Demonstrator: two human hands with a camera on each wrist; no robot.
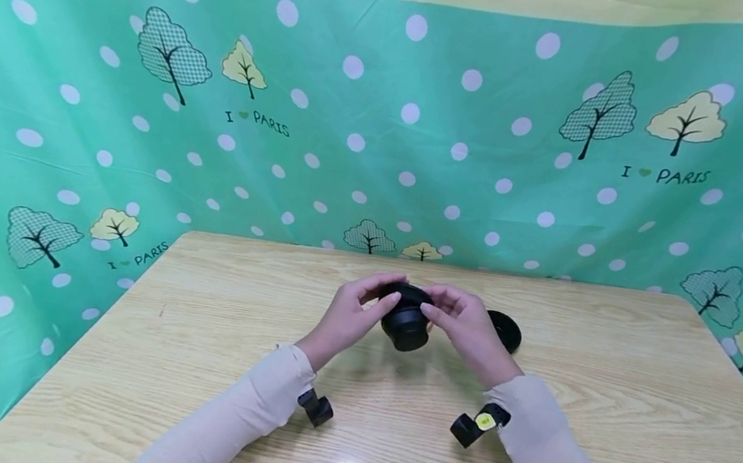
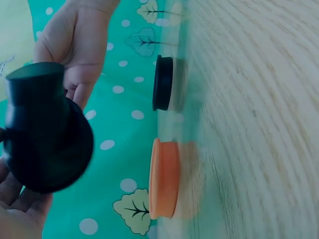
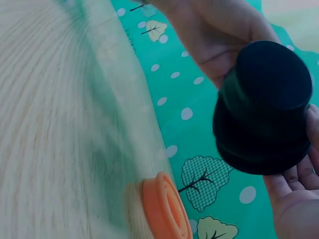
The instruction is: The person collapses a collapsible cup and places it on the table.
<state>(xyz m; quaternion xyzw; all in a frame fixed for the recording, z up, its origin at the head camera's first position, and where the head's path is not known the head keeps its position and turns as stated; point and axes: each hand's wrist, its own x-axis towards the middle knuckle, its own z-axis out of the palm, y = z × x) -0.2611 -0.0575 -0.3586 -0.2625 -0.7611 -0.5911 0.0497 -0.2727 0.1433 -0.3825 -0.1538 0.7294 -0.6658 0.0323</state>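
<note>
Between both hands is a black collapsible cup (image 1: 407,326), drawn out into a stepped body and held above the table. Its wide rim is turned away and its narrow end tilts down toward me. My left hand (image 1: 356,304) grips the left side of the rim, thumb on the near face. On the opposite side my right hand (image 1: 466,325) pinches the rim with its thumb and fingers. Both wrist views show the cup's narrow end, as in the right wrist view of the cup (image 3: 271,79). The cup's inside is hidden.
A flat black round piece (image 1: 504,331) lies on the wooden table (image 1: 242,300) beyond the right hand. Beside it, an orange ringed disc (image 2: 165,179) is mostly hidden in the head view. A green dotted curtain (image 1: 333,110) hangs behind the table's far edge.
</note>
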